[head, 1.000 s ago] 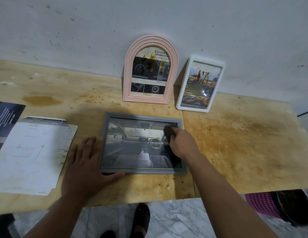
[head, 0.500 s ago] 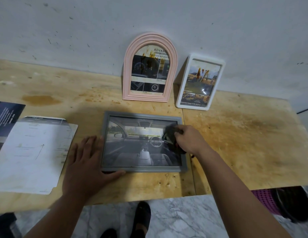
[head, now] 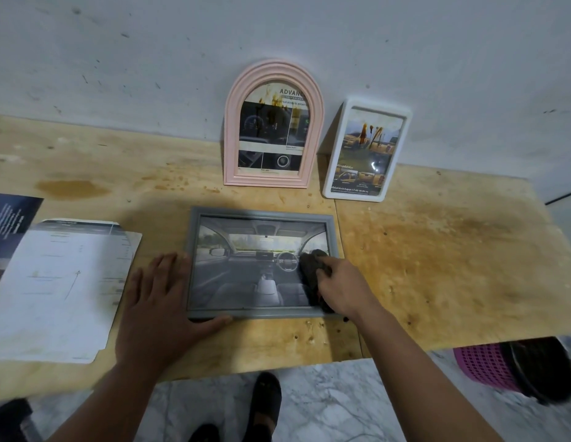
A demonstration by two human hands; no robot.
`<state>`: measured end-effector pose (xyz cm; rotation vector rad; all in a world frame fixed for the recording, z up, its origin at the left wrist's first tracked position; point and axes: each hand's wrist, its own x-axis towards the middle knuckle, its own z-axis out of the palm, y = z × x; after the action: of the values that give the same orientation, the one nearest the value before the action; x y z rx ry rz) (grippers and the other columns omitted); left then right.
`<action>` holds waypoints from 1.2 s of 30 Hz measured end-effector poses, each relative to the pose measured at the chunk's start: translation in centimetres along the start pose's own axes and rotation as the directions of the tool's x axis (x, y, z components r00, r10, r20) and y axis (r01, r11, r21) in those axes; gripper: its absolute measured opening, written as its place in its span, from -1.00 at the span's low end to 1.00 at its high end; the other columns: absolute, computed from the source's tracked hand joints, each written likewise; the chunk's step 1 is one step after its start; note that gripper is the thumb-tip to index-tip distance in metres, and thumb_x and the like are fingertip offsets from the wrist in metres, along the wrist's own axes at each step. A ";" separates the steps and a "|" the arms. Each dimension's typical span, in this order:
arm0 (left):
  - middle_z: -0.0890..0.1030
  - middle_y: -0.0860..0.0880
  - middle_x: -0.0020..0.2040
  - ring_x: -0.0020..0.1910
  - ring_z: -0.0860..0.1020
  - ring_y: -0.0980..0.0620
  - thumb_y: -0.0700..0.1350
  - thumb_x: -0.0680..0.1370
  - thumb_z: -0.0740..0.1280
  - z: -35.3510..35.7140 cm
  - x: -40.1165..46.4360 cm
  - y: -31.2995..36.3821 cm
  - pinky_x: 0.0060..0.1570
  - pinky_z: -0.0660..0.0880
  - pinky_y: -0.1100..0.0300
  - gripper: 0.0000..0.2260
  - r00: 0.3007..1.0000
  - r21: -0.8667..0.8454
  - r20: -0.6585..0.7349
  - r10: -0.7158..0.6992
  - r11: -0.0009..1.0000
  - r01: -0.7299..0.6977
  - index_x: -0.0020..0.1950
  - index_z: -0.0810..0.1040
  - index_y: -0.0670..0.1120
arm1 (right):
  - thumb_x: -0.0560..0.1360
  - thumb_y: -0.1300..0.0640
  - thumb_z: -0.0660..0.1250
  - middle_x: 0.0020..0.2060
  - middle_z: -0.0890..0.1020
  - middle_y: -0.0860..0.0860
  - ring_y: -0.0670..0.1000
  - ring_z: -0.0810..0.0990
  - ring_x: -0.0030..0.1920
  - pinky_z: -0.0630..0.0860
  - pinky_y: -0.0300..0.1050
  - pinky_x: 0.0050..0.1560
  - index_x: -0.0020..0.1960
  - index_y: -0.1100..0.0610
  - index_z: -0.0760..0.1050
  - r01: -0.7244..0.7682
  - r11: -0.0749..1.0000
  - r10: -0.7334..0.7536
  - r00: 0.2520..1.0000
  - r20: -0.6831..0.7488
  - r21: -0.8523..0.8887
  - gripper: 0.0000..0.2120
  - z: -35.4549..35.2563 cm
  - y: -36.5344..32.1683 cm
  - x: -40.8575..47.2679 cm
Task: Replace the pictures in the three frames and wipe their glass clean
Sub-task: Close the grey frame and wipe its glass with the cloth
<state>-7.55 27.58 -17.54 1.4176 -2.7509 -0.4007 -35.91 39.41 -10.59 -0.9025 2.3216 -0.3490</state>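
A grey rectangular frame [head: 261, 215] lies flat on the wooden table [head: 437, 266], holding a car-interior picture under glass. My right hand [head: 344, 287] presses a dark cloth [head: 311, 269] onto the glass at the frame's right side. My left hand [head: 156, 301] lies flat with fingers spread against the frame's left edge, thumb along its bottom edge. A pink arched frame [head: 274, 71] and a white rounded frame [head: 367, 148] lean upright against the wall behind, both with yellowish smears on their glass.
Loose printed sheets [head: 57, 288] and a dark brochure [head: 10, 218] lie on the table's left part. A purple basket [head: 485, 365] sits on the marble floor under the right end. My feet [head: 265, 400] show below the front edge.
My right hand and the cloth have slid down the right side of the glass, from near the upper right toward the lower right corner. My left hand stays put.
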 end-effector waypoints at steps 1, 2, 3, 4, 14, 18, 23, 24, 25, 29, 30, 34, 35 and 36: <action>0.24 -0.17 0.61 0.62 0.17 -0.18 0.69 0.30 0.16 0.0 0.0 0.0 0.60 0.07 -0.20 0.16 1.000 -0.002 -0.001 0.000 1.000 0.000 0.64 0.19 -0.11 | 0.63 0.16 0.20 -0.09 0.67 0.11 0.07 0.59 -0.26 0.41 -0.15 -0.35 0.38 0.12 0.54 -0.010 1.000 0.010 1.000 0.022 -0.003 -0.65 0.1 0.1 -0.6; 0.24 -0.17 0.61 0.62 0.17 -0.18 0.69 0.30 0.16 0.0 0.0 0.0 0.60 0.07 -0.20 0.16 1.000 -0.004 -0.001 0.000 1.000 0.000 0.64 0.19 -0.11 | 0.63 0.16 0.20 -0.09 0.67 0.10 0.05 0.59 -0.26 0.41 -0.15 -0.36 0.36 0.11 0.55 -0.015 1.000 0.016 0.998 0.057 -0.022 -0.66 0.0 0.3 -1.1; 0.24 -0.17 0.61 0.62 0.17 -0.18 0.69 0.30 0.16 0.0 0.0 0.0 0.60 0.07 -0.21 0.16 1.000 -0.006 0.002 0.000 1.000 0.000 0.64 0.19 -0.11 | 0.62 0.16 0.20 -0.09 0.67 0.10 0.05 0.59 -0.24 0.44 -0.13 -0.34 0.33 0.10 0.57 -0.020 0.999 0.025 0.994 0.110 -0.050 -0.68 -0.3 0.4 -1.4; 0.24 -0.17 0.61 0.63 0.16 -0.18 0.69 0.30 0.15 0.0 0.1 0.1 0.60 0.07 -0.21 0.16 1.000 -0.007 0.004 0.000 1.000 0.000 0.65 0.19 -0.11 | 0.61 0.18 0.20 -0.08 0.67 0.10 0.05 0.61 -0.21 0.51 -0.08 -0.29 0.27 0.10 0.60 -0.028 0.997 0.039 0.984 0.173 -0.068 -0.70 -0.9 0.4 -1.4; 0.18 -0.14 0.64 0.65 0.10 -0.16 0.70 0.30 0.10 0.1 0.1 0.1 0.62 0.04 -0.18 0.17 1.000 -0.025 -0.004 -0.007 1.000 0.007 0.67 0.13 -0.07 | 0.64 0.05 0.21 0.26 0.43 0.15 0.26 0.60 0.05 0.58 0.15 0.04 0.56 -0.05 0.28 0.038 0.935 -0.119 0.970 -0.213 -0.352 -0.51 -0.1 0.1 4.7; 0.19 -0.14 0.63 0.64 0.11 -0.16 0.70 0.30 0.10 0.1 0.1 0.1 0.62 0.04 -0.18 0.17 1.000 -0.018 -0.008 -0.012 1.000 0.012 0.66 0.15 -0.08 | 0.63 0.13 0.22 0.31 0.37 0.14 0.26 0.61 0.01 0.57 0.07 -0.07 0.59 -0.01 0.24 0.043 0.912 -0.150 0.961 -0.234 -0.408 -0.46 1.8 1.4 3.4; 0.21 -0.16 0.62 0.64 0.12 -0.17 0.69 0.30 0.10 0.0 -0.1 0.2 0.61 0.06 -0.19 0.16 1.000 -0.009 -0.009 -0.012 1.000 0.012 0.66 0.14 -0.08 | 0.63 0.13 0.24 0.36 0.35 0.15 0.23 0.62 -0.02 0.56 0.02 -0.16 0.60 -0.02 0.22 0.102 0.886 -0.204 0.962 -0.183 -0.453 -0.44 2.9 2.3 -0.6; 0.21 -0.16 0.63 0.64 0.12 -0.17 0.69 0.30 0.10 0.0 -0.1 0.2 0.61 0.05 -0.19 0.16 1.000 -0.009 -0.008 -0.014 1.000 0.014 0.66 0.13 -0.08 | 0.64 0.12 0.23 0.37 0.34 0.15 0.22 0.63 -0.03 0.57 0.03 -0.15 0.60 -0.03 0.23 0.113 0.881 -0.206 0.966 -0.157 -0.460 -0.46 3.1 2.4 -1.4; 0.20 -0.16 0.63 0.64 0.12 -0.17 0.69 0.30 0.10 0.0 0.0 0.2 0.61 0.05 -0.19 0.16 1.000 -0.011 -0.005 -0.014 1.000 0.014 0.66 0.13 -0.08 | 0.64 0.09 0.23 0.38 0.35 0.14 0.21 0.63 -0.03 0.58 0.04 -0.13 0.58 -0.03 0.26 0.118 0.883 -0.198 0.971 -0.134 -0.454 -0.48 3.1 2.3 -2.0; 0.21 -0.17 0.62 0.63 0.13 -0.18 0.69 0.30 0.11 -0.1 0.0 0.2 0.60 0.07 -0.21 0.17 1.000 -0.011 -0.003 -0.011 1.000 0.011 0.66 0.13 -0.09 | 0.63 0.06 0.25 0.19 0.49 0.13 0.20 0.61 -0.01 0.54 -0.03 -0.09 0.43 -0.02 0.48 0.105 0.947 -0.153 0.978 -0.139 -0.304 -0.63 1.0 1.3 -1.9; 0.22 -0.17 0.62 0.63 0.14 -0.19 0.69 0.30 0.12 -0.1 0.0 0.1 0.60 0.07 -0.21 0.17 1.000 -0.011 -0.003 -0.011 1.000 0.011 0.66 0.14 -0.09 | 0.63 0.06 0.25 0.14 0.49 0.13 0.20 0.60 -0.05 0.52 -0.05 -0.13 0.41 -0.03 0.50 0.100 0.955 -0.159 0.967 -0.198 -0.279 -0.65 0.2 0.9 -1.0; 0.19 -0.15 0.63 0.64 0.12 -0.16 0.69 0.30 0.12 0.0 0.0 0.1 0.61 0.05 -0.19 0.17 1.000 -0.016 0.001 -0.011 1.000 0.011 0.67 0.11 -0.07 | 0.64 -0.03 0.24 0.18 0.42 0.12 0.18 0.60 -0.13 0.60 0.02 -0.15 0.48 -0.05 0.40 0.055 0.951 -0.170 0.914 -0.368 -0.303 -0.59 -0.2 0.1 3.4; 0.19 -0.14 0.63 0.64 0.11 -0.15 0.69 0.30 0.12 0.0 -0.1 0.1 0.61 0.04 -0.18 0.17 1.000 -0.020 -0.002 -0.014 1.000 0.014 0.67 0.10 -0.06 | 0.65 -0.05 0.22 0.22 0.40 0.13 0.19 0.60 -0.12 0.61 0.04 -0.14 0.51 -0.05 0.36 0.055 0.939 -0.176 0.925 -0.337 -0.340 -0.57 0.4 0.2 4.1; 0.19 -0.14 0.63 0.64 0.11 -0.15 0.69 0.30 0.11 0.1 0.0 0.1 0.62 0.03 -0.17 0.16 1.000 -0.022 -0.007 -0.019 1.000 0.019 0.67 0.10 -0.06 | 0.66 -0.05 0.20 0.26 0.38 0.14 0.20 0.61 -0.10 0.61 0.04 -0.14 0.54 -0.05 0.32 0.062 0.924 -0.185 0.936 -0.299 -0.377 -0.55 1.1 0.4 4.5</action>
<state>-7.63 27.70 -17.56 1.4382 -2.7204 -0.4242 -38.09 36.63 -13.65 -1.2586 2.7002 -0.1279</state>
